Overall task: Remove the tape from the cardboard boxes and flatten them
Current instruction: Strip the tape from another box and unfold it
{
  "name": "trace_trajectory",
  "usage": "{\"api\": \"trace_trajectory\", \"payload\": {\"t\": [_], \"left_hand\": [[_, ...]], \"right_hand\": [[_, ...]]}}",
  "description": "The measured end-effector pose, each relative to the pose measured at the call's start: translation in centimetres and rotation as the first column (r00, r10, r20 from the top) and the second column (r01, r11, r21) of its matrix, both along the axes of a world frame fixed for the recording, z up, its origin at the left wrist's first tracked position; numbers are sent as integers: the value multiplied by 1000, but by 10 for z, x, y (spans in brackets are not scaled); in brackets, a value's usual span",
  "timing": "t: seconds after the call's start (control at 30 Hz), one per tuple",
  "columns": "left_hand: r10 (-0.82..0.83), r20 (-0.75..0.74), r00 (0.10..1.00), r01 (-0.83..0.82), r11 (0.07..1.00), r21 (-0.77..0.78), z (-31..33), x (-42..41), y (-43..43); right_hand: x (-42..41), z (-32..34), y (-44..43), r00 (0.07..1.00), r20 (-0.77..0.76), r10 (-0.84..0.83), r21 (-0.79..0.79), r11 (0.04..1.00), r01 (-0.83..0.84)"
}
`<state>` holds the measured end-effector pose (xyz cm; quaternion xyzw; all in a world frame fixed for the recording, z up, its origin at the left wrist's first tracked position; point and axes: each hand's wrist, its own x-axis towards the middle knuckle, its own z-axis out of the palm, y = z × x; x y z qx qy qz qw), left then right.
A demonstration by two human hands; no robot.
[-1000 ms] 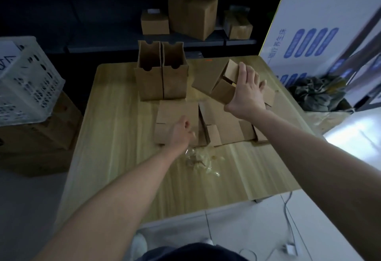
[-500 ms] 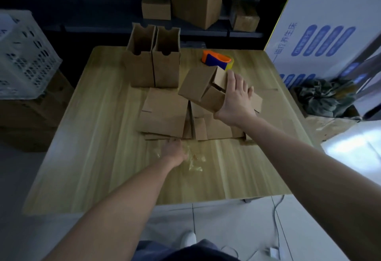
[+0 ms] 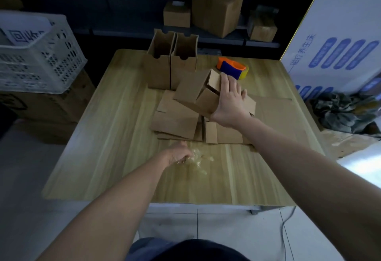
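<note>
1. Head view shows me the wooden table [image 3: 103,147] first, filling most of the frame, with a white crate [image 3: 35,54] off its left edge.
2. Next in size, a spread of flattened cardboard [image 3: 175,120] lies mid-table; behind it two open boxes [image 3: 171,64] stand upright, side by side and touching.
3. My right hand [image 3: 228,104] grips a half-collapsed box [image 3: 195,91] with its fingers spread along the end flap, holding it tilted above the flat pile.
4. My left hand [image 3: 177,155] rests loosely curled on the crumpled clear tape [image 3: 198,161] lying on the near table; I cannot tell whether it pinches the wad or just touches it.
5. An orange and blue tape dispenser [image 3: 232,68] sits just beyond my right fingertips.
6. I judge the step as flattening this box, its tape apparently off. Next it needs pressing down flat onto the pile, probably with both hands.
7. Against the frame a second ago, the left hand has dropped from the pile's edge to the tape wad, the box has come nearer, and the dispenser is now uncovered.
</note>
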<state>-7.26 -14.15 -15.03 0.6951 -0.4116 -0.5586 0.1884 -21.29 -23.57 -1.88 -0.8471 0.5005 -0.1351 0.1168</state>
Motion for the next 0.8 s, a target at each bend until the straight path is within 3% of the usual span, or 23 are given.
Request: {"api": "trace_trajectory", "payload": {"t": [0.1,0.27,0.37,0.57,0.8], "left_hand": [[-6,-30,1000,8,998,66,2,7,2],[-88,292,952,95,995,-8,-7,1,10],[-164,470,867,205,978,-35,-11,-5,12],[-324,241,915,309,946,98,6,5,11],[-182,29,983,178,978,107,27,29,3]], "right_hand": [[6,0,4,1000,0,9,-5,1000,-9],[18,-2,13,999,15,44,25,999,-44],[18,-2,13,999,34,31,38,999,-33],[15,-3,14,1000,27,16,58,998,-18],[21,-3,14,999,36,24,94,995,-27]]}}
